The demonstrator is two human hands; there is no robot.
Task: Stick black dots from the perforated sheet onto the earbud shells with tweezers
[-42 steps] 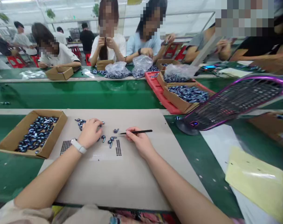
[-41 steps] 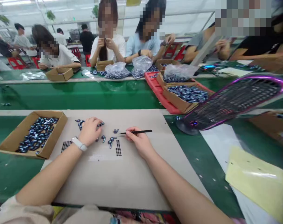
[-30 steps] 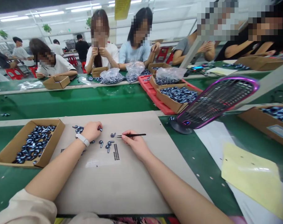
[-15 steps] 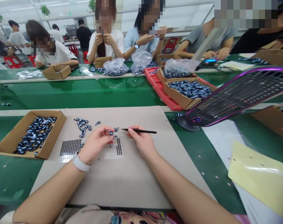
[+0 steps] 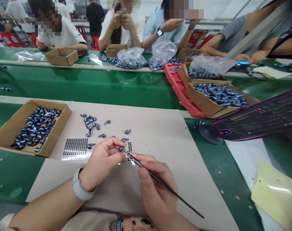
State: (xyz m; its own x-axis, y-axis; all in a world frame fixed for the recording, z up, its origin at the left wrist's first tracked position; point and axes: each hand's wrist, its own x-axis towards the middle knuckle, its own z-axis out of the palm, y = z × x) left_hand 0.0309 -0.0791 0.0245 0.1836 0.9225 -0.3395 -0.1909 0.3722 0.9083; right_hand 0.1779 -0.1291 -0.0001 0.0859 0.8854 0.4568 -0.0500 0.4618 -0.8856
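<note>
— Long green workbench (image 5: 83, 85) in a bright factory hall, with a beige cardboard work mat (image 5: 160, 134) on our side. What've we got on it, left to right?

— Far left, there's a shallow brown cardboard tray (image 5: 58, 133) heaped with dark blue metallic earbuds (image 5: 35, 128). Just right of it, more of those earbuds lie loose on the mat, and below them sits a clear sheet of tiny black dots (image 5: 75, 147).

— And our hands?

— Our left hand (image 5: 102, 162), with a white watch band (image 5: 79, 186) on the wrist, is pinched narrow, thumb and forefinger holding one blue earbud (image 5: 122, 149) up off the mat. Our right hand (image 5: 155, 186) is closed around slim black tweezers (image 5: 165, 181), their tips right at that earbud. We can't tell if the tips are gripping anything, it's too small to make out.

— What's further right?

— Across the bench, a co-worker's two raised hands (image 5: 121, 21) are up by their face. Nearer us, a red plastic tray (image 5: 178, 83) carries a cardboard box of more earbuds (image 5: 220, 94). Then comes a purple-rimmed mesh fan (image 5: 256, 126), and a pale yellow plastic sleeve (image 5: 275, 199) lies at the right edge.
</note>
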